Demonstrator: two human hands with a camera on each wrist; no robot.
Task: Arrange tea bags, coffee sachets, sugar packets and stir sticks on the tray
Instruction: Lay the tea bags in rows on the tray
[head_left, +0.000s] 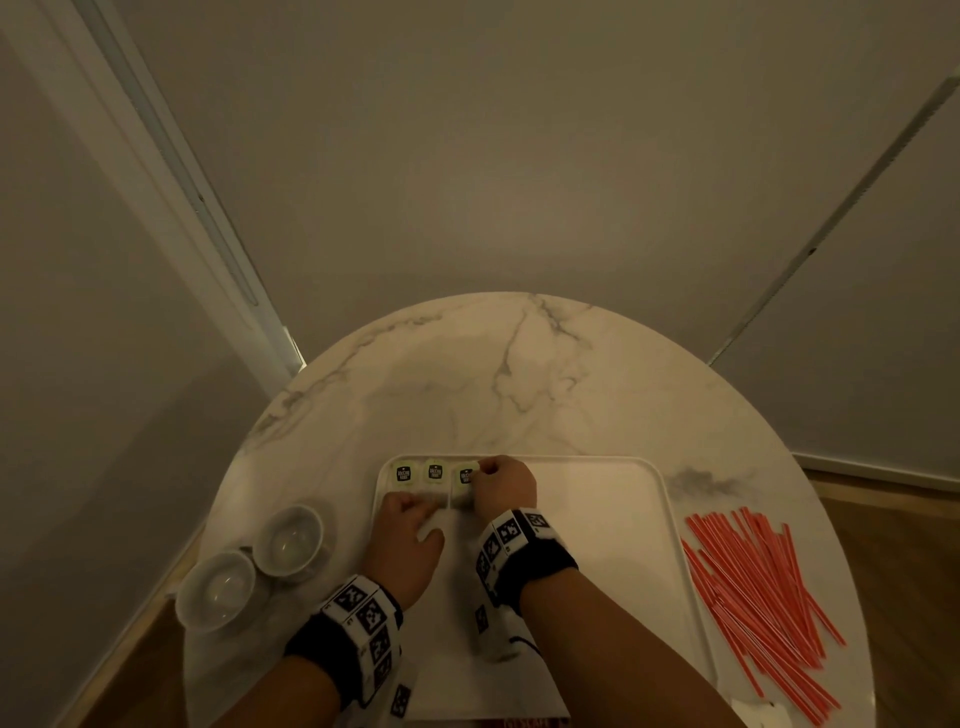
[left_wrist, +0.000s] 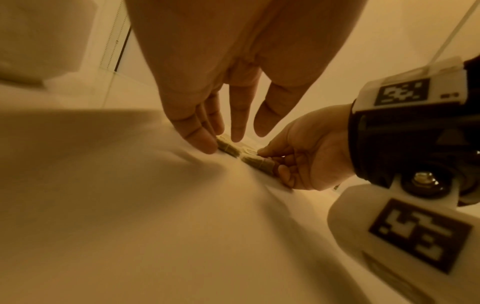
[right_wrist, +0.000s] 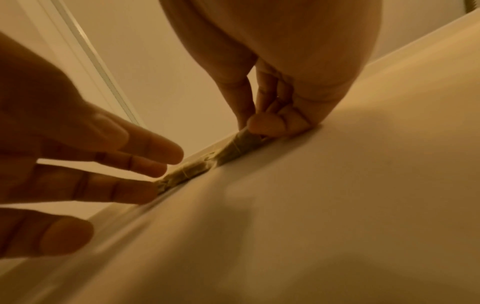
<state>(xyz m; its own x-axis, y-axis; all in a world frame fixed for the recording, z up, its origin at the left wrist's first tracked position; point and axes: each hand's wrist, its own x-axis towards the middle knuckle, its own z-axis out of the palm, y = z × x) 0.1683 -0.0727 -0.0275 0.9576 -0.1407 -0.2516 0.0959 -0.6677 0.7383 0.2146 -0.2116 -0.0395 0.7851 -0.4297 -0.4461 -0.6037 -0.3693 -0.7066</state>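
Three tea bags (head_left: 434, 480) are seen in the head view, laid in a row along the far left edge of the white tray (head_left: 597, 519), which rests on a round marble table (head_left: 493, 374). The left hand (head_left: 408, 540) is laid over the near ends of the left two bags, and the right hand (head_left: 501, 488) is bent over the third one. Red stir sticks (head_left: 763, 608) are left in a loose heap on the table, just beside the right edge of the tray, and two small white bowls (head_left: 254, 566) stand to the left of it. Coffee sachets and sugar packets cannot be found in this view. In the left wrist view, the left fingers (left_wrist: 202, 142) are nearly straight, with the tips pressed on a bag and nothing gripped; the right hand (left_wrist: 306, 156) has its fingers curled around the next bag. In the right wrist view, this bag (right_wrist: 241, 144) is pinched between the right thumb and fingers, close against the rim of the tray. For a good result, the bag should probably be pushed gently until it touches its neighbour, square to the rim, while the other two are held down so the row is not disturbed.
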